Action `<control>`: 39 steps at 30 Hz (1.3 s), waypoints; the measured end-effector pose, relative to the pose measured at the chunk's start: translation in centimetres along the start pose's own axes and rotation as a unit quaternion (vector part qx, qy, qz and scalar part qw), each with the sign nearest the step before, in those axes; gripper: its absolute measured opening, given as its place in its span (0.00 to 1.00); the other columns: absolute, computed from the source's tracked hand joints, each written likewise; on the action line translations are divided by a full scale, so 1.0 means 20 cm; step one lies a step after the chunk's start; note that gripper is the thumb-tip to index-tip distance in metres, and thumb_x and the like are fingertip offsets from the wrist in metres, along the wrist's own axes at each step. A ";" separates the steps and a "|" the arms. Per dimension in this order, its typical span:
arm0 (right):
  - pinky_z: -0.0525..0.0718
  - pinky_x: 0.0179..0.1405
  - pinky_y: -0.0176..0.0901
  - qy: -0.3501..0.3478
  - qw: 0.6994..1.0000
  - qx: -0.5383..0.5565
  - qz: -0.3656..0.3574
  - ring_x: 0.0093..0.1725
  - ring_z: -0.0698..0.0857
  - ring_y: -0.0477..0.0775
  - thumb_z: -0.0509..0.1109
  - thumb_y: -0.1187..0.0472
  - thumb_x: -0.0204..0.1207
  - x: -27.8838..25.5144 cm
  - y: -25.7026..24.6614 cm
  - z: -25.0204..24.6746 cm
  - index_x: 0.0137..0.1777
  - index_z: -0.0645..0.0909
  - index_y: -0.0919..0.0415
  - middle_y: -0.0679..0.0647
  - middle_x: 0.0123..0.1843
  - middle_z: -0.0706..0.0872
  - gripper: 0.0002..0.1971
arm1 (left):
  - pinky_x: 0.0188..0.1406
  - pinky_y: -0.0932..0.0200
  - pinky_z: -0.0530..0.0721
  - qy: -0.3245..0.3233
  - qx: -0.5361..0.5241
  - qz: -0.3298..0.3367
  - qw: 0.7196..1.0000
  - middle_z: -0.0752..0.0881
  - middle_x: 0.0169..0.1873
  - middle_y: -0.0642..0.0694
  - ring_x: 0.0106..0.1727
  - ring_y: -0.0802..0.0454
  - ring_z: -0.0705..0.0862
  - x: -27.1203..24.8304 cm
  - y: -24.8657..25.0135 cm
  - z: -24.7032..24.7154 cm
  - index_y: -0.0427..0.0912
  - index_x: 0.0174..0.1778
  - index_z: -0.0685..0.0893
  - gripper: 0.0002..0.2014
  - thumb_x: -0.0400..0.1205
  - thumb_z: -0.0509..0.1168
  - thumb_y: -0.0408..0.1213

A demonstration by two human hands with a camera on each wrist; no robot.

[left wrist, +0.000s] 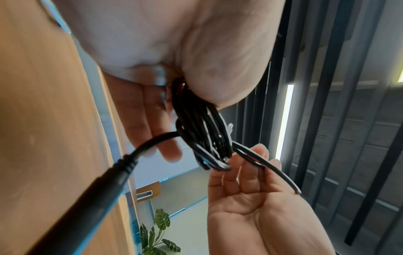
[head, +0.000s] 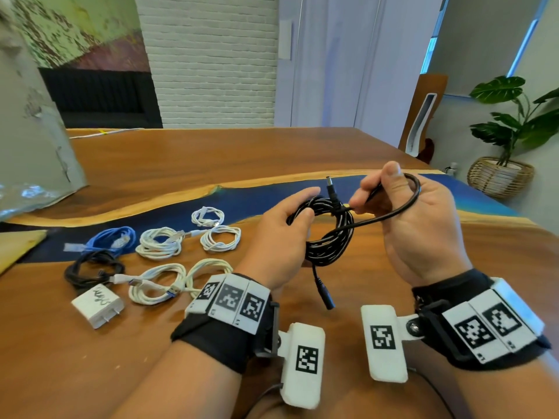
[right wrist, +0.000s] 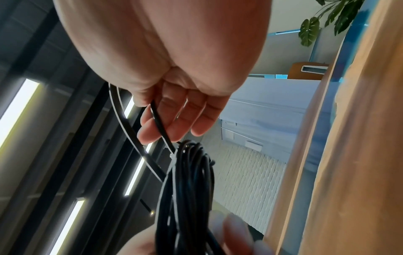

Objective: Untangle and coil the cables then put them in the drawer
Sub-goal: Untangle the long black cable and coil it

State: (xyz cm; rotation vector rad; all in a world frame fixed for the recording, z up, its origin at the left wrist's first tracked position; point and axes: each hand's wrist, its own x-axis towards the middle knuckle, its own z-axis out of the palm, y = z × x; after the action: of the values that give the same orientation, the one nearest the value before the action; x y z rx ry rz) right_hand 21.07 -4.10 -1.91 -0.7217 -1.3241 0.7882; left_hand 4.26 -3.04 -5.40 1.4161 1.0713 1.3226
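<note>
Over the wooden table (head: 187, 164), my left hand (head: 307, 204) grips a coiled black cable (head: 329, 234), thumb on top and fingers (left wrist: 152, 120) behind the loops. My right hand (head: 366, 195) pinches the cable's free strand (right wrist: 160, 126) just beside the coil; the strand arcs round that hand and passes back across the loops. A barrel plug (head: 331, 189) sticks up from the top of the coil. The socket end (head: 325, 294) dangles below it, large in the left wrist view as the socket end (left wrist: 104, 182). No drawer shows.
On the table to my left lie a blue coil (head: 112, 240), several white coils (head: 160, 243), a black coil (head: 90, 267) and a white charger block (head: 96, 303). A grey sheet (head: 36, 140) stands at the far left. A potted plant (head: 508, 131) is off the right edge.
</note>
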 end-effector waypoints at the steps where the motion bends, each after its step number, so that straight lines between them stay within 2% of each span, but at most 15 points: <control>1: 0.87 0.54 0.58 -0.001 1.000 -0.003 0.010 0.43 0.89 0.58 0.62 0.48 0.83 0.00 0.00 0.00 0.45 0.86 0.60 0.55 0.37 0.91 0.18 | 0.39 0.49 0.90 0.001 -0.005 0.004 1.000 0.81 0.32 0.58 0.35 0.54 0.80 0.00 0.01 0.00 0.67 0.62 0.88 0.18 0.92 0.58 0.39; 4: 0.86 0.50 0.54 -0.009 0.998 0.005 0.066 0.45 0.87 0.56 0.66 0.48 0.80 0.01 -0.01 -0.02 0.43 0.89 0.57 0.55 0.41 0.90 0.15 | 0.43 0.44 0.93 0.041 -0.021 -0.003 0.999 0.86 0.43 0.60 0.44 0.56 0.86 0.02 0.00 -0.02 0.62 0.60 0.90 0.16 0.92 0.59 0.37; 7: 0.88 0.44 0.49 -0.036 0.989 0.033 0.143 0.37 0.81 0.52 0.68 0.56 0.80 0.02 -0.01 -0.03 0.46 0.88 0.61 0.51 0.35 0.82 0.11 | 0.48 0.41 0.92 0.075 -0.035 -0.019 0.996 0.82 0.41 0.55 0.45 0.50 0.84 0.02 -0.03 -0.03 0.63 0.58 0.90 0.16 0.92 0.59 0.39; 11: 0.93 0.48 0.52 -0.057 0.954 0.191 0.226 0.37 0.90 0.56 0.56 0.69 0.89 0.03 -0.03 -0.04 0.50 0.81 0.64 0.57 0.36 0.84 0.12 | 0.32 0.54 0.88 0.089 -0.047 -0.039 0.994 0.81 0.42 0.50 0.37 0.53 0.83 0.02 -0.04 -0.04 0.62 0.60 0.88 0.15 0.93 0.58 0.39; 14: 0.84 0.27 0.38 -0.050 0.929 0.248 0.269 0.22 0.77 0.46 0.51 0.73 0.82 0.04 -0.07 -0.08 0.51 0.79 0.63 0.59 0.41 0.87 0.15 | 0.44 0.44 0.91 0.101 -0.047 -0.035 0.993 0.82 0.46 0.43 0.40 0.52 0.83 0.03 -0.04 -0.06 0.66 0.58 0.88 0.15 0.92 0.58 0.41; 15: 0.72 0.20 0.34 -0.051 0.927 0.246 0.277 0.19 0.68 0.44 0.52 0.72 0.79 0.04 -0.08 -0.10 0.53 0.79 0.63 0.58 0.41 0.85 0.14 | 0.47 0.45 0.90 0.103 -0.045 -0.027 0.993 0.82 0.45 0.45 0.40 0.53 0.82 0.03 -0.05 -0.06 0.65 0.59 0.88 0.15 0.92 0.58 0.41; 17: 0.57 0.17 0.34 -0.061 0.930 0.219 0.287 0.18 0.59 0.43 0.55 0.68 0.77 0.05 -0.08 -0.14 0.58 0.81 0.64 0.56 0.38 0.80 0.15 | 0.38 0.55 0.85 0.108 -0.044 -0.012 0.993 0.80 0.42 0.51 0.34 0.60 0.81 0.03 -0.04 -0.04 0.61 0.60 0.87 0.15 0.92 0.58 0.38; 19: 0.54 0.16 0.34 -0.064 0.945 0.148 0.284 0.18 0.58 0.43 0.55 0.68 0.85 0.06 -0.07 -0.16 0.65 0.83 0.64 0.54 0.35 0.79 0.17 | 0.33 0.60 0.83 0.107 -0.026 0.005 0.994 0.80 0.41 0.53 0.29 0.63 0.82 0.02 -0.04 -0.03 0.60 0.61 0.86 0.15 0.92 0.58 0.36; 22: 0.57 0.14 0.34 -0.078 0.964 0.001 0.254 0.19 0.60 0.44 0.57 0.68 0.90 0.07 -0.06 -0.19 0.65 0.86 0.61 0.57 0.35 0.82 0.16 | 0.44 0.55 0.89 0.122 0.011 0.028 0.992 0.86 0.50 0.56 0.36 0.60 0.89 0.02 -0.03 -0.04 0.60 0.64 0.85 0.15 0.92 0.58 0.36; 25: 0.65 0.17 0.31 -0.111 0.955 -0.207 0.182 0.19 0.69 0.42 0.65 0.64 0.88 0.07 -0.05 -0.22 0.57 0.91 0.55 0.56 0.38 0.90 0.12 | 0.46 0.48 0.89 0.135 -0.014 0.030 0.990 0.89 0.51 0.53 0.43 0.50 0.92 0.02 0.00 -0.06 0.60 0.62 0.86 0.15 0.92 0.58 0.35; 27: 0.73 0.27 0.29 -0.119 0.931 -0.318 0.137 0.24 0.79 0.38 0.71 0.60 0.86 0.08 -0.05 -0.25 0.51 0.93 0.51 0.53 0.38 0.93 0.08 | 0.37 0.51 0.89 0.121 -0.096 0.016 0.988 0.85 0.36 0.52 0.37 0.49 0.93 0.02 0.04 -0.07 0.55 0.64 0.86 0.15 0.92 0.58 0.33; 29: 0.78 0.43 0.37 -0.115 0.926 -0.340 0.119 0.35 0.86 0.35 0.74 0.58 0.83 0.08 -0.06 -0.26 0.47 0.93 0.49 0.49 0.38 0.94 0.07 | 0.27 0.58 0.85 0.103 -0.164 0.007 0.981 0.76 0.27 0.51 0.27 0.54 0.88 0.01 0.07 -0.08 0.50 0.69 0.84 0.15 0.93 0.56 0.32; 32: 0.84 0.58 0.46 -0.096 0.921 -0.362 0.106 0.50 0.90 0.45 0.76 0.56 0.81 0.07 -0.04 -0.23 0.44 0.93 0.46 0.47 0.42 0.94 0.06 | 0.24 0.61 0.81 0.070 -0.232 0.003 0.970 0.72 0.30 0.47 0.23 0.58 0.81 -0.01 0.09 -0.04 0.47 0.72 0.83 0.15 0.93 0.55 0.33; 35: 0.87 0.55 0.48 -0.086 0.912 -0.392 0.085 0.50 0.89 0.50 0.76 0.54 0.81 0.05 0.02 -0.14 0.46 0.92 0.45 0.46 0.45 0.93 0.04 | 0.28 0.61 0.82 0.033 -0.283 0.001 0.958 0.72 0.29 0.48 0.25 0.58 0.78 -0.03 0.09 0.01 0.49 0.70 0.83 0.15 0.93 0.55 0.34; 39: 0.85 0.46 0.43 -0.114 0.931 -0.339 0.068 0.44 0.90 0.42 0.76 0.57 0.82 0.02 0.07 -0.04 0.45 0.93 0.45 0.43 0.40 0.94 0.07 | 0.39 0.58 0.85 0.000 -0.297 0.008 0.955 0.73 0.30 0.47 0.31 0.54 0.83 -0.05 0.09 0.06 0.49 0.69 0.82 0.15 0.93 0.54 0.34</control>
State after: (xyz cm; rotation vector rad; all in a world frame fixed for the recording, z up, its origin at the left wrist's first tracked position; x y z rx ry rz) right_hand 21.83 -3.07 -2.91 -1.3068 -1.8001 0.5198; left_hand 5.49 -4.39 -3.96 0.9694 0.5804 1.4927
